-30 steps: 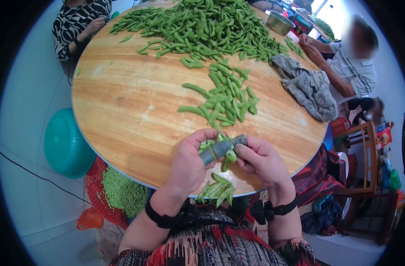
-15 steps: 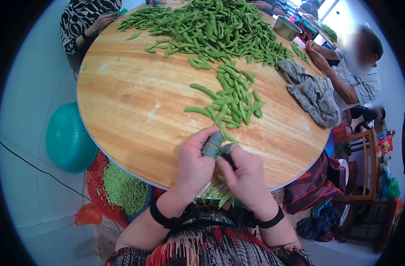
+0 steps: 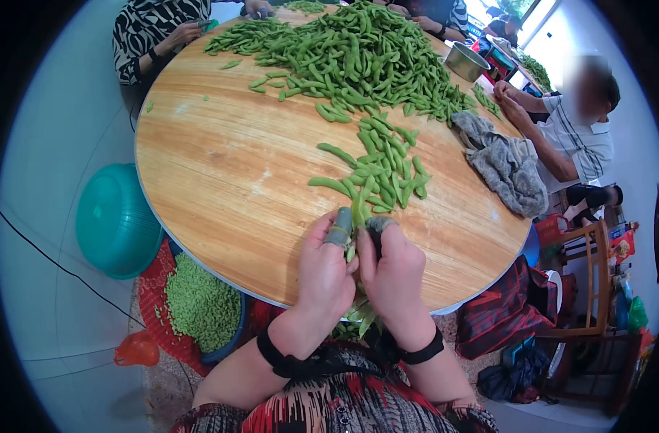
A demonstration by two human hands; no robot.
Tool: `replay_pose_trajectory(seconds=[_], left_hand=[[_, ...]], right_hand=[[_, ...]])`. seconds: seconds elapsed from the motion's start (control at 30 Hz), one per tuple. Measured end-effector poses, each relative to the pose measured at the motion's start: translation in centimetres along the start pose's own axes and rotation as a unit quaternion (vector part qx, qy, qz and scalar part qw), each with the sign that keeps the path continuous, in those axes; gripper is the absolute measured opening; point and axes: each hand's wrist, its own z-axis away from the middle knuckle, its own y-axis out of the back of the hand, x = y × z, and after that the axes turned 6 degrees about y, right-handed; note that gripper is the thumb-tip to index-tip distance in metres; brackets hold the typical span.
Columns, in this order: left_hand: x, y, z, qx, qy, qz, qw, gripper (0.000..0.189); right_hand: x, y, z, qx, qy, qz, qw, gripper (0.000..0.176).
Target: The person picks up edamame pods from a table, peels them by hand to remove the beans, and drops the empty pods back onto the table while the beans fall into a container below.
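The left hand (image 3: pixel 328 270) and right hand (image 3: pixel 393 274) are both closed, pinching one green pod (image 3: pixel 352 252) above the counter's (image 3: pixel 221 187) near edge; it should split cleanly if the thumbs press steadily along its seam.

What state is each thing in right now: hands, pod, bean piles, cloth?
Green bean pod, pinched between both thumbs.
Left hand, shut on the pod, grey cover on thumb.
Right hand, shut on the same pod.
Large heap of green pods, unshelled, on round wooden table.
Grey cloth, crumpled.
Shelled green beans, heaped in a basin on the floor.
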Motion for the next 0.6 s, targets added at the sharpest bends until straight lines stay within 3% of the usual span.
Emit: replay_pose_trajectory(seconds=[0.03, 0.1, 0.13, 0.2, 0.23, 0.3, 0.33, 0.37, 0.4, 0.43, 0.5, 0.53, 0.57, 0.6], left_hand=[[-0.1, 0.2, -0.2, -0.003, -0.001, 0.0, 1.0, 0.017], [-0.2, 1.0, -0.5, -0.057, -0.005, 0.016, 0.998, 0.018], [0.0, 1.1, -0.5, -0.059, -0.007, 0.017, 0.998, 0.018], [0.5, 1.1, -0.4, -0.07, 0.031, 0.093, 0.993, 0.021], [1.0, 1.3, -0.3, -0.071, 0.031, 0.093, 0.993, 0.021], [2.7, 2.5, 0.0, -0.114, 0.081, 0.125, 0.982, 0.022], [4.1, 3.1, 0.7, -0.129, 0.061, 0.132, 0.981, 0.021], [5.8, 4.1, 1.6, -0.143, 0.04, 0.139, 0.979, 0.021], [7.4, 5.5, 2.3, -0.167, 0.015, 0.171, 0.971, 0.021], [9.0, 7.3, 2.8, -0.189, -0.011, 0.204, 0.96, 0.021], [12.2, 11.7, 3.6, -0.144, -0.152, 0.147, 0.967, 0.021], [13.5, 14.0, 4.0, -0.053, -0.224, 0.078, 0.97, 0.022], [14.7, 16.4, 4.1, 0.036, -0.292, 0.005, 0.956, 0.024], [15.6, 18.9, 4.0, 0.034, -0.29, 0.001, 0.956, 0.024]], right_hand=[[-0.1, 0.0, -0.3, 0.002, 0.001, 0.001, 1.0, 0.013], [-0.4, -0.1, -0.7, -0.008, -0.12, -0.174, 0.977, 0.011], [-0.9, 0.0, -1.0, -0.007, -0.118, -0.174, 0.978, 0.011], [-1.9, 0.3, -1.7, 0.018, -0.198, -0.382, 0.903, 0.011], [-1.5, 0.4, -1.5, 0.018, -0.196, -0.382, 0.903, 0.011], [0.5, 1.5, -0.8, -0.082, -0.184, -0.247, 0.948, 0.014], [0.9, 3.0, -0.8, -0.082, -0.185, -0.247, 0.948, 0.014], [0.9, 5.1, -0.9, -0.273, -0.088, -0.202, 0.936, 0.016], [0.8, 6.2, -0.8, -0.451, 0.013, -0.149, 0.88, 0.017], [0.7, 6.4, -0.3, -0.452, 0.012, -0.15, 0.879, 0.017], [0.6, 6.7, 0.7, -0.378, -0.063, -0.253, 0.888, 0.022], [1.0, 6.3, 0.6, -0.377, -0.067, -0.255, 0.888, 0.022], [1.6, 5.3, 0.1, -0.276, -0.06, -0.161, 0.946, 0.022], [2.1, 4.5, -0.4, -0.168, -0.052, -0.064, 0.982, 0.022]])
